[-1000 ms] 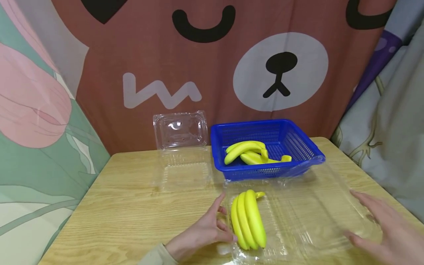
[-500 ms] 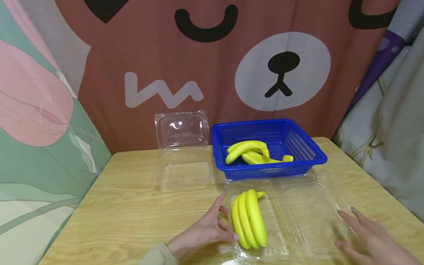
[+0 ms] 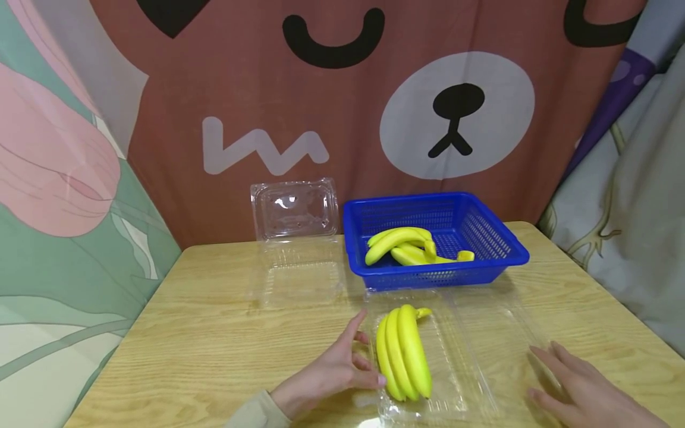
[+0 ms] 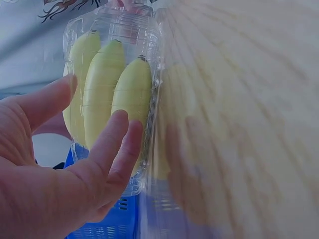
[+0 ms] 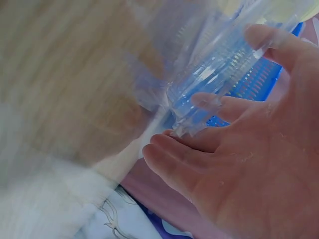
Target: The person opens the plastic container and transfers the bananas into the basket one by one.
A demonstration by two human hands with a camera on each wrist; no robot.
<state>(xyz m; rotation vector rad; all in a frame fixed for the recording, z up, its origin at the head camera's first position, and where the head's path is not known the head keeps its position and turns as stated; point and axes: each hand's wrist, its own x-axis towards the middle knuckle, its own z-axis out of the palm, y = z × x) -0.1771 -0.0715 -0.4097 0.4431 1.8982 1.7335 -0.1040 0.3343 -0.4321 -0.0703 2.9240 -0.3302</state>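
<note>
A bunch of yellow bananas (image 3: 404, 353) lies in one half of a clear plastic clamshell container (image 3: 455, 374) on the near table. At that container's left side, my left hand (image 3: 337, 371) has its thumb and fingers spread along the wall. The left wrist view shows those fingers (image 4: 112, 142) extended over the clear wall beside the bananas. To the right, my right hand (image 3: 585, 383) touches the outer edge of the clear lid half (image 3: 503, 333). Its fingers (image 5: 172, 157) are nearly straight against the plastic in the right wrist view.
A blue plastic basket (image 3: 439, 277) holding more bananas (image 3: 401, 242) stands at the back of the wooden table (image 3: 214, 333). Left of it, a second clear clamshell container (image 3: 294, 214) stands with its lid up. A curtain with a bear print (image 3: 342, 119) hangs behind.
My right hand has moved left, and the lid's outer edge has come left and away from the basket with it. My left hand and the bananas have stayed nearly in place.
</note>
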